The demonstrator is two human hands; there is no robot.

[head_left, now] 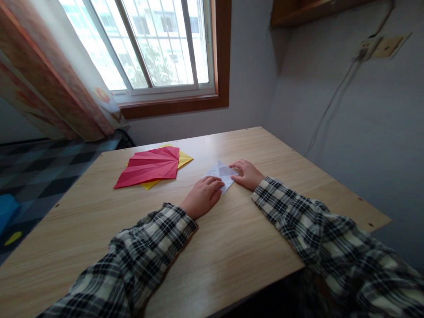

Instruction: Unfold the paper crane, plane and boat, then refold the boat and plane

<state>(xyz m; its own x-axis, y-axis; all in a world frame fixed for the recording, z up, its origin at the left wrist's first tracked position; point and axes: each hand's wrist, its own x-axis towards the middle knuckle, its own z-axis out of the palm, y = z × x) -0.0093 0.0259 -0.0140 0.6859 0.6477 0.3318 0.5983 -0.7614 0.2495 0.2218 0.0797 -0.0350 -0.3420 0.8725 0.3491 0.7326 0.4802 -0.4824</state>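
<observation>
View from the head camera, looking down over both of my forearms in checked sleeves. My left hand [202, 195] lies palm down on the near left part of a folded white paper [221, 173], fingers extended and flat; its grip is not closed around anything, it only presses. My right hand [245, 174] rests on the paper's right edge, fingers spread and lightly bent, likewise pressing rather than clasping. The white paper lies flat on the wooden counter [232, 247], slightly right of centre and towards the far edge, between the two hands and touching both. Its visible part shows creases and a pointed outline. I judge that the two flat hands pin it from opposite sides so that the layers stay aligned and a crease can be set firmly against the hard surface.

Left of the hands, and apart from them, a red pleated sheet [150, 165] lies on top of a yellow sheet [184, 158], of which only the corners show at the upper right and lower edge. I read this stacking as keeping the spare sheets together and out of the working area. No box, tray or other container is visible on the counter.

Beyond it: a window [159, 44] with a wooden frame, a patterned curtain [49, 88] at left, and a wall socket [367, 46] with a hanging cable at right.
</observation>
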